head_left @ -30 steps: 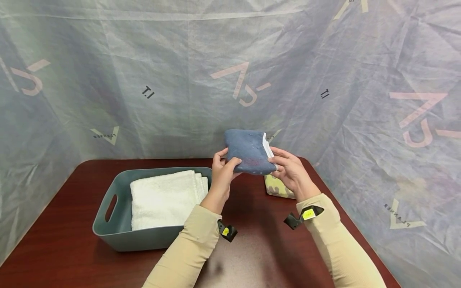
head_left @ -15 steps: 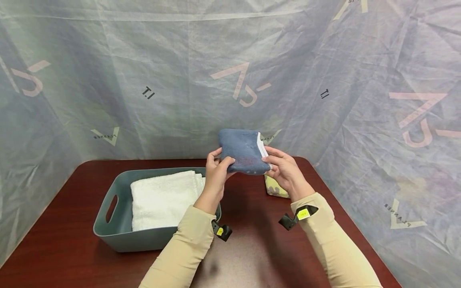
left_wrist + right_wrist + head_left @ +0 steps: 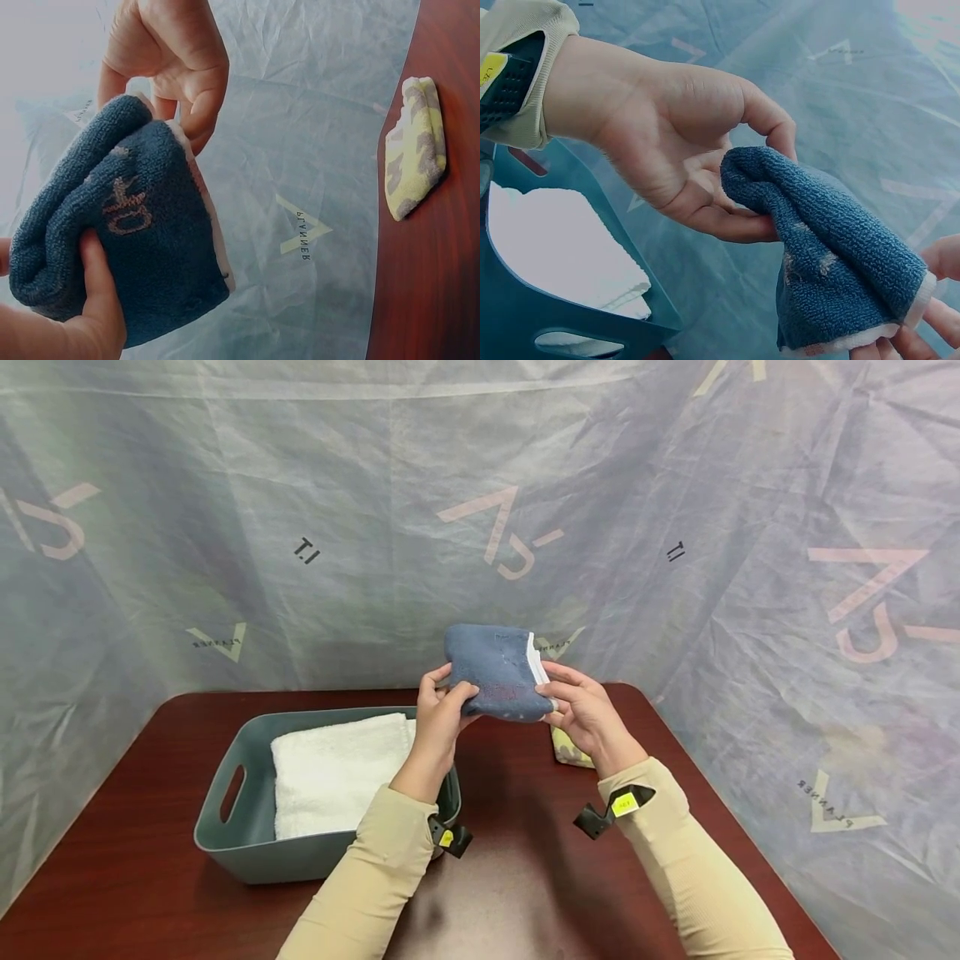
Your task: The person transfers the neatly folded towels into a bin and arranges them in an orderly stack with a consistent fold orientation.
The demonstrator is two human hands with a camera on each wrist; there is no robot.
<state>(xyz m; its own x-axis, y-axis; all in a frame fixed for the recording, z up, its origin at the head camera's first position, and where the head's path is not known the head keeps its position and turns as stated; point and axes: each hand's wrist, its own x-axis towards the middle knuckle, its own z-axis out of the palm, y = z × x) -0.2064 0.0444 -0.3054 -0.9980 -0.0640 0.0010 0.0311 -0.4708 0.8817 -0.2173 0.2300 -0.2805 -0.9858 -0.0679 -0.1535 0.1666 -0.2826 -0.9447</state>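
A folded blue towel (image 3: 491,664) with a white edge hangs in the air above the table, held between both hands. My left hand (image 3: 435,727) grips its left end, thumb on top. At the white-trimmed end, my right hand (image 3: 600,727) pinches the near corner. In the left wrist view the towel (image 3: 142,195) shows stitched embroidery and a rolled, layered fold. The right wrist view has the left hand (image 3: 667,135) around one end of the towel (image 3: 840,255), and fingertips of the right hand (image 3: 930,330) at the white edge.
A grey-green basket (image 3: 217,827) with handle holes stands on the left of the dark red table (image 3: 112,860), a folded white towel (image 3: 337,768) inside. A yellow and grey patterned folded cloth (image 3: 572,748) lies behind the right hand. Printed grey sheeting (image 3: 375,527) walls the table in.
Both hands have moved a little to the left with the blue towel, toward the basket side. Their hold looks the same. The basket and the yellow cloth stay in place.
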